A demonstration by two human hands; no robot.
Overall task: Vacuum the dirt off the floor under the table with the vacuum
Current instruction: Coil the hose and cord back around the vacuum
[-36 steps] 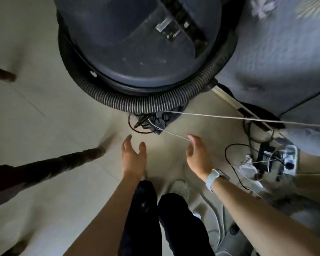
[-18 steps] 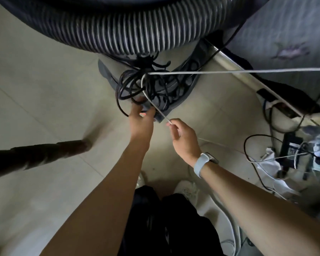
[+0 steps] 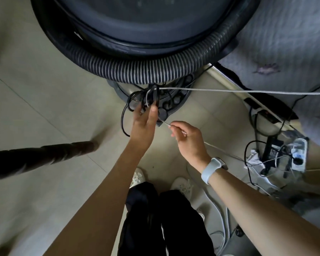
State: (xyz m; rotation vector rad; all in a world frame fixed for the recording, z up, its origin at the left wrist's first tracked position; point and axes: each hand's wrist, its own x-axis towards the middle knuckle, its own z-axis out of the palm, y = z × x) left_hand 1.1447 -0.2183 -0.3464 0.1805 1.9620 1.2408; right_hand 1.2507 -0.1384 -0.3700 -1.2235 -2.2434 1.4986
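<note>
Right hand [image 3: 187,138] is pinching the white cord [image 3: 248,91], left hand [image 3: 144,120] grips the black cable bundle [image 3: 142,100] under the vacuum [image 3: 137,24], so yanking now probably tightens the tangle.

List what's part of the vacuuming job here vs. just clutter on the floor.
In play: vacuum; ribbed hose; black cord bundle, left hand on it; white cord, pinched by right hand.

Lying about: power strip; chair leg; blanket.
</note>
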